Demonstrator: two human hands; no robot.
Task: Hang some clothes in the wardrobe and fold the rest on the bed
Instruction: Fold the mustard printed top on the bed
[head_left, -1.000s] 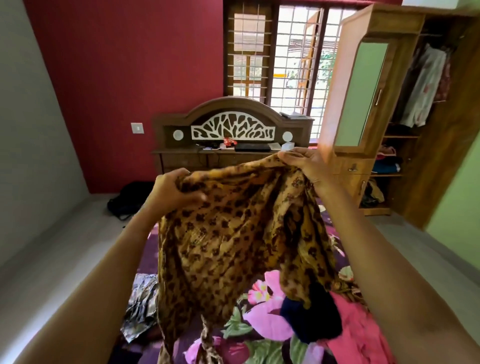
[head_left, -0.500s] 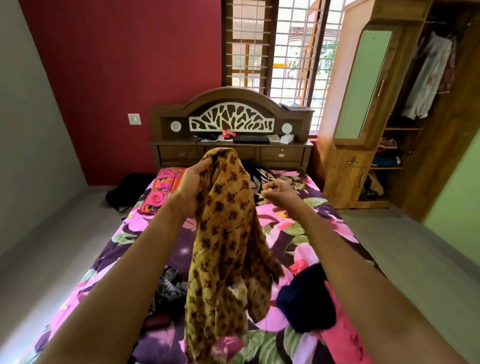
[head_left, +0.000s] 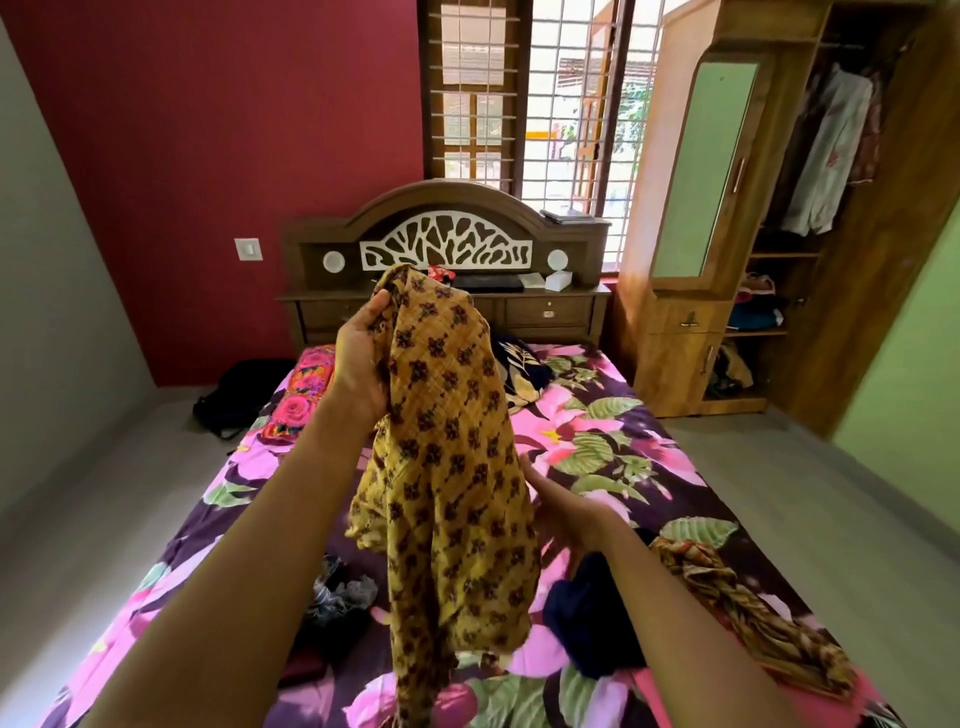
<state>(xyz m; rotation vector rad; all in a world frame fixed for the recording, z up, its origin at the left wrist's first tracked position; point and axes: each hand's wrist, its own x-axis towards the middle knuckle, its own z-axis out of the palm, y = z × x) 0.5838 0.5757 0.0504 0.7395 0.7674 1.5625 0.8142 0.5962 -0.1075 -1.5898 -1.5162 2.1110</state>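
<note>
While the left hand (head_left: 363, 364) grips the bunched top of the mustard printed garment (head_left: 452, 467), fingers and thumb curled round the gather, the cloth hangs above the middle of the bed (head_left: 623, 457) as one twisted column, its lower edge near the bed's foot. The right hand (head_left: 566, 514) sits palm up at the fabric's right edge, lower over the bed.

To do this step well, I judge the garment should be opened before anything else. The right hand should find a shoulder seam or a hem corner, not a loose fold. Both hands should then draw apart until the cloth hangs flat and its shape can be read. That reading decides whether it goes to the wardrobe (head_left: 883, 260) past the bed's far right corner or gets folded on the bed. For folding, bare sheet towards the bed's head looks a better spot than the foot, where a navy garment (head_left: 587, 618), a striped brown cloth (head_left: 727, 597) and a grey crumpled cloth (head_left: 337, 597) lie close together.

The right fingertips disappear behind the fabric and are blurred, so I cannot tell whether they pinch it or only touch it. Collar, sleeves and hem are lost in the folds, and the bed's foot is cut off by the frame. No free hanger is visible in the wardrobe.
</note>
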